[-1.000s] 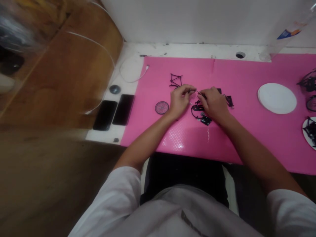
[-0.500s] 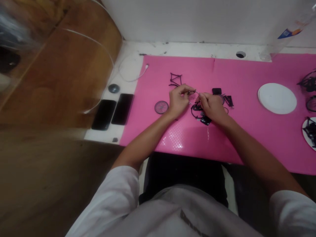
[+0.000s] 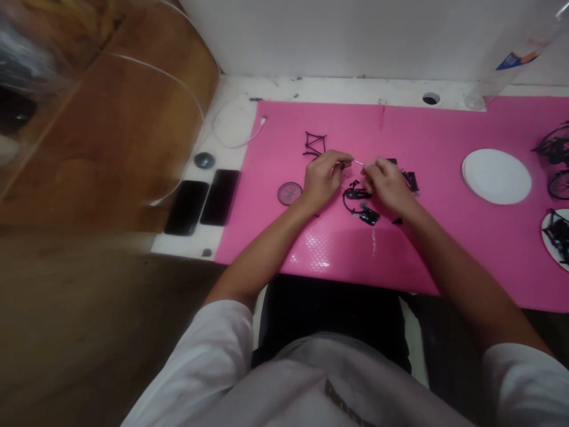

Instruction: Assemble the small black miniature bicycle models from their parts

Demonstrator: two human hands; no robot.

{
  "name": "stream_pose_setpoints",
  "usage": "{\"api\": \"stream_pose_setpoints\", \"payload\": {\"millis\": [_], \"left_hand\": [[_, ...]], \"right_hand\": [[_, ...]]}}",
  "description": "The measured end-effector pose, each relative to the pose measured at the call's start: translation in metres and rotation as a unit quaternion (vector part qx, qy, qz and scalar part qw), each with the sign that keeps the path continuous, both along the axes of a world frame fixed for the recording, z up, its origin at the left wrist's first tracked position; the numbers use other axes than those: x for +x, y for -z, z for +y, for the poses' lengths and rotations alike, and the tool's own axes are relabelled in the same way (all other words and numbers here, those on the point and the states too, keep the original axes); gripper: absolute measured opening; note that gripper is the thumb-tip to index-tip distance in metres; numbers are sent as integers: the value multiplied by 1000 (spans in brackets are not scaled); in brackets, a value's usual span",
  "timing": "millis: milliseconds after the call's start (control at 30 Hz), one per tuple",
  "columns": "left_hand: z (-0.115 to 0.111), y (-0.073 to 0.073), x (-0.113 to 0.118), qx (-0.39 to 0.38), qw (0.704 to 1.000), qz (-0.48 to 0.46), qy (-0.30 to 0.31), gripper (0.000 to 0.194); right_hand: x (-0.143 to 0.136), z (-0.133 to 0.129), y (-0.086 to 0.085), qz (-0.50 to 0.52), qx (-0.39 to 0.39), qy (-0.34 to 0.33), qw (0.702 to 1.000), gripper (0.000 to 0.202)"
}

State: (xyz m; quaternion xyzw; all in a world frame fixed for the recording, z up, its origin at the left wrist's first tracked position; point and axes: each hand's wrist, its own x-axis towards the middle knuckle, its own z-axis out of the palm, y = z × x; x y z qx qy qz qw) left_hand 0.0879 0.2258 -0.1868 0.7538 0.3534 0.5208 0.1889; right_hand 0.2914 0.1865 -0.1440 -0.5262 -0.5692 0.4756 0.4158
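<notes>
My left hand (image 3: 323,177) is closed in a pinch around something small and dark that I cannot make out. A thin metal rod (image 3: 358,162) spans the gap between both hands, and my right hand (image 3: 387,182) pinches its right end. Black bicycle-model parts (image 3: 368,214) lie on the pink mat (image 3: 329,237) just below and between the hands. A small black frame (image 3: 315,142) rests above my left hand, and a spoked wheel (image 3: 290,193) is at its left. More dark parts (image 3: 411,181) show beyond my right hand, partly hidden.
Two black phones (image 3: 221,197) and a round dark object (image 3: 204,160) lie at the left beside a white cable (image 3: 240,144). White round plates (image 3: 496,177), more black model parts (image 3: 555,148) and a clear bottle (image 3: 515,62) are at the right.
My right hand has moved slightly right, away from my left hand, and more of the thin rod shows between them. The view has shifted slightly.
</notes>
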Motion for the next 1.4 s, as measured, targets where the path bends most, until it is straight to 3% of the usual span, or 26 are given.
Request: {"api": "stream_pose_setpoints", "payload": {"millis": [133, 433, 767, 1033, 1400], "left_hand": [[6, 2, -1, -28, 1000, -14, 1, 25], [20, 6, -3, -97, 984, -133, 60, 33], [14, 8, 4, -183, 965, -174, 67, 38], [14, 3, 2, -166, 978, -124, 34, 29], [15, 8, 4, -168, 981, -94, 19, 44]], "right_hand": [[4, 2, 12, -161, 160, 29, 973, 38], [9, 6, 24, -261, 309, 34, 914, 32], [13, 4, 22, -302, 342, 49, 888, 31], [14, 3, 13, -290, 284, 57, 912, 35], [13, 2, 17, -279, 265, 44, 922, 36]]}}
